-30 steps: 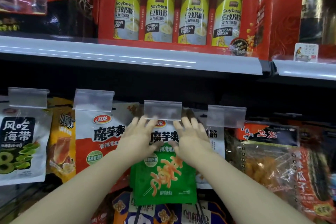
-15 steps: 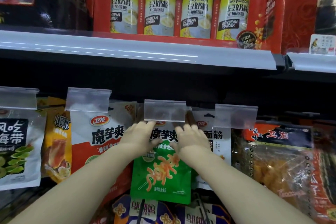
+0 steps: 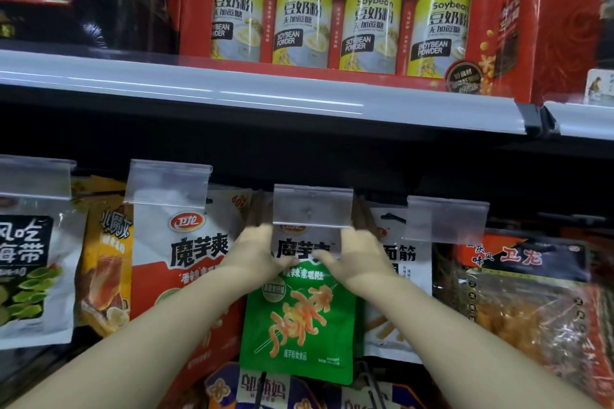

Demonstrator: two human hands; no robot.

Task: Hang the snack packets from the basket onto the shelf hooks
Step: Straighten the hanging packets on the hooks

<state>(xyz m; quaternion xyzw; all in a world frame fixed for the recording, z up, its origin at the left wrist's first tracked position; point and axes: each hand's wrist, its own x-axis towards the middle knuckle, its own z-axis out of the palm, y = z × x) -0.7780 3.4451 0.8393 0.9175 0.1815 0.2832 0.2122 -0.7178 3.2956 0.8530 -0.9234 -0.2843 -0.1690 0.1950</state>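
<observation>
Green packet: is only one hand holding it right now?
No, the left hand and right hand both grip the green packet at its top.

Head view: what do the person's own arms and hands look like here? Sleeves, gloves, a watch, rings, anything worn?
Both forearms are bare as far as the frame shows: no sleeve in view. The left hand and right hand wear no gloves, and no watch or bracelet shows at either wrist. The picture is soft with blur, so rings cannot be told, and the fingertips are hidden behind a clear label holder.
</observation>
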